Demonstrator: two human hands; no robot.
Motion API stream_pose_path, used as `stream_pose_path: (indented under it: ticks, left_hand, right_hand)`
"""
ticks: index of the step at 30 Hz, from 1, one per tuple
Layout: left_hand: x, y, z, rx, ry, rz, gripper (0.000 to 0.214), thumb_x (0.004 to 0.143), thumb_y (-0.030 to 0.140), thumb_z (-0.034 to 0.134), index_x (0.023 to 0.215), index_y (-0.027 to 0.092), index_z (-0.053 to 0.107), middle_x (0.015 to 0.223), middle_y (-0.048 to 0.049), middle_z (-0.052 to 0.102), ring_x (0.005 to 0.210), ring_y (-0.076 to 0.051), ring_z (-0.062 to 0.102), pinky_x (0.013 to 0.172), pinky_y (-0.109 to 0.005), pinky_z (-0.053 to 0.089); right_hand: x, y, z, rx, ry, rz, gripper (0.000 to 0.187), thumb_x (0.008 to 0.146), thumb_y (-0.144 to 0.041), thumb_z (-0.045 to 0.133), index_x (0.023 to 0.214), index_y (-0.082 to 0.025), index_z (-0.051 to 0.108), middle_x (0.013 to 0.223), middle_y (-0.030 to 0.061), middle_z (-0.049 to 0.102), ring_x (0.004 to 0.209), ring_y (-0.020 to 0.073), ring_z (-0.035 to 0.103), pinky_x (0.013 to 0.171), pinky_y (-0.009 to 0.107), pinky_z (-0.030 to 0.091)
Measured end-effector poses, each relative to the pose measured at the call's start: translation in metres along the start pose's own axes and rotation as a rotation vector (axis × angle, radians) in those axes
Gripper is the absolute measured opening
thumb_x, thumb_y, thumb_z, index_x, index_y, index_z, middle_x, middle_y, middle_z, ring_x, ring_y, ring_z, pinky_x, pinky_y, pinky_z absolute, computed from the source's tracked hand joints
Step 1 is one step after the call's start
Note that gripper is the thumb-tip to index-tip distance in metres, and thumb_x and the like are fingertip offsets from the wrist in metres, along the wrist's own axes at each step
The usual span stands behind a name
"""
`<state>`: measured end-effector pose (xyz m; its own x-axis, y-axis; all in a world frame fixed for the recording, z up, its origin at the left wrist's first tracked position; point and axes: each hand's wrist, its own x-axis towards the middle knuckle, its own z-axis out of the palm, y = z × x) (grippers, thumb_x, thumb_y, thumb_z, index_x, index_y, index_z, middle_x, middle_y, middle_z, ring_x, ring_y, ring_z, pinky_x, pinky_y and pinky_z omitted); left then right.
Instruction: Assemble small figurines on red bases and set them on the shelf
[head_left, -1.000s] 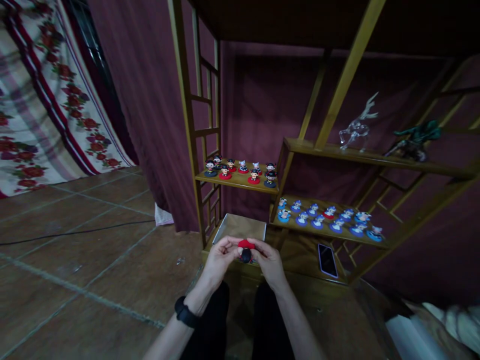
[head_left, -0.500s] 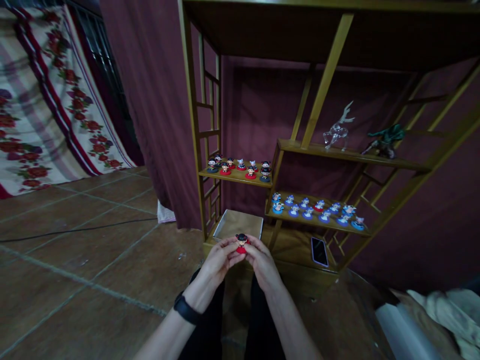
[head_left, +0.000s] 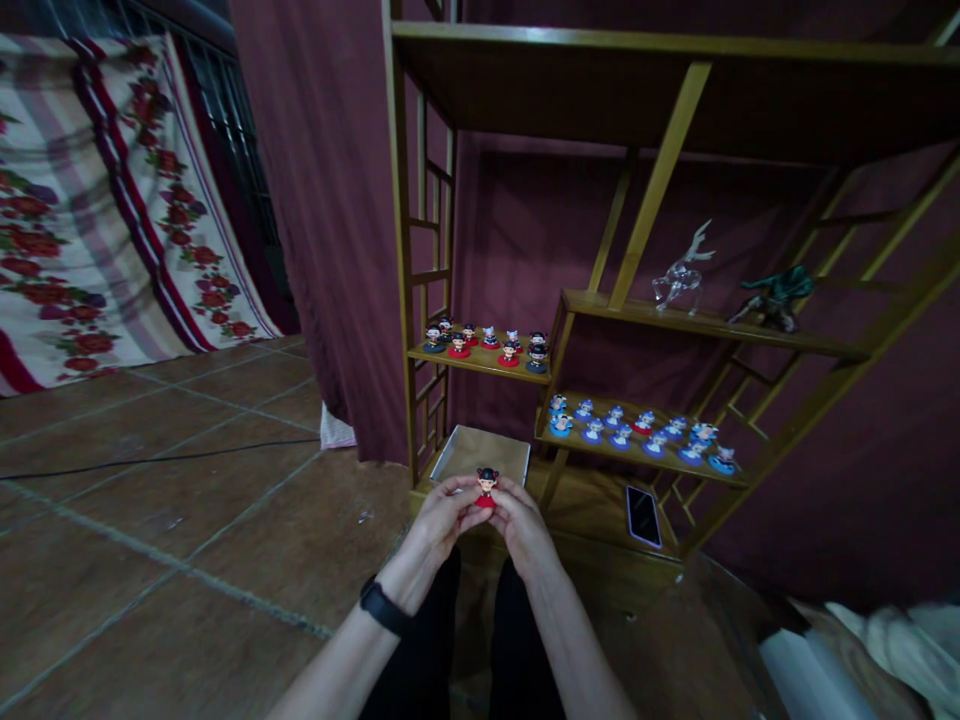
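Observation:
A small black-haired figurine [head_left: 487, 484] on a red base is upright between my two hands, just in front of the shelf unit. My left hand [head_left: 444, 515] grips its left side, thumb against the base. From the right, my right hand [head_left: 519, 518] pinches the same base. Behind the hands lies a shallow open box [head_left: 491, 450] with white edges, its near part hidden by my fingers. Several similar figurines [head_left: 458, 346] on red and dark bases stand on the upper-left shelf [head_left: 480, 365].
Several blue and purple figurines [head_left: 619, 436] line the lower-right shelf. A clear deer figure [head_left: 681, 275] and a green figure [head_left: 780, 297] stand above them. A phone [head_left: 643, 516] lies on the bottom board. A dark cable [head_left: 187, 454] crosses the tiled floor at left.
The view has shifted slightly, so the shelf unit appears a little lower and further right. Both hands stay on the figurine, which now faces me more upright.

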<state>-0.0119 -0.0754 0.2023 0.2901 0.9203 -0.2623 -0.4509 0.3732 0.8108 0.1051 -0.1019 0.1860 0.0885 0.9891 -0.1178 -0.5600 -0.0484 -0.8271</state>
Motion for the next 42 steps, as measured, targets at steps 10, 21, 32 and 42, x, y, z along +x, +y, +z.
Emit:
stream_pose_path:
  ticks: [10, 21, 32, 42]
  left_hand:
    - [0.001, -0.004, -0.003, 0.086, 0.004, 0.127, 0.019, 0.064, 0.01, 0.067, 0.082, 0.01, 0.061, 0.075, -0.008, 0.066, 0.06, -0.013, 0.063, 0.06, -0.024, 0.054]
    - [0.013, 0.003, -0.011, 0.079, 0.095, 0.139, 0.018, 0.058, 0.012, 0.072, 0.07, 0.009, 0.059, 0.067, -0.0067, 0.065, 0.057, -0.014, 0.063, 0.056, -0.025, 0.055]
    - [0.018, 0.01, -0.019, 0.016, 0.005, 0.122, 0.019, 0.061, 0.014, 0.072, 0.075, 0.01, 0.061, 0.08, -0.0083, 0.066, 0.068, -0.015, 0.064, 0.065, -0.027, 0.055]
    - [0.027, 0.012, -0.022, 0.047, 0.035, 0.079, 0.019, 0.06, 0.017, 0.073, 0.074, 0.009, 0.062, 0.074, -0.0083, 0.066, 0.063, -0.015, 0.064, 0.06, -0.024, 0.055]
  right_hand:
    - [0.004, -0.001, 0.001, -0.175, -0.014, -0.087, 0.023, 0.059, -0.029, 0.068, 0.077, -0.018, 0.058, 0.079, 0.0023, 0.065, 0.074, 0.0158, 0.062, 0.069, 0.03, 0.049]
    - [0.016, 0.004, 0.013, -0.248, 0.016, -0.088, 0.023, 0.059, -0.032, 0.067, 0.075, -0.018, 0.059, 0.079, 0.0026, 0.065, 0.074, 0.017, 0.061, 0.068, 0.031, 0.049]
    - [0.027, 0.003, 0.018, -0.324, -0.03, -0.221, 0.017, 0.065, -0.035, 0.063, 0.073, -0.02, 0.059, 0.077, 0.0006, 0.064, 0.075, 0.0169, 0.059, 0.067, 0.028, 0.046]
    - [0.036, 0.009, 0.016, -0.316, -0.04, -0.195, 0.021, 0.066, -0.04, 0.063, 0.074, -0.021, 0.059, 0.08, 0.0011, 0.065, 0.076, 0.017, 0.059, 0.064, 0.027, 0.047]
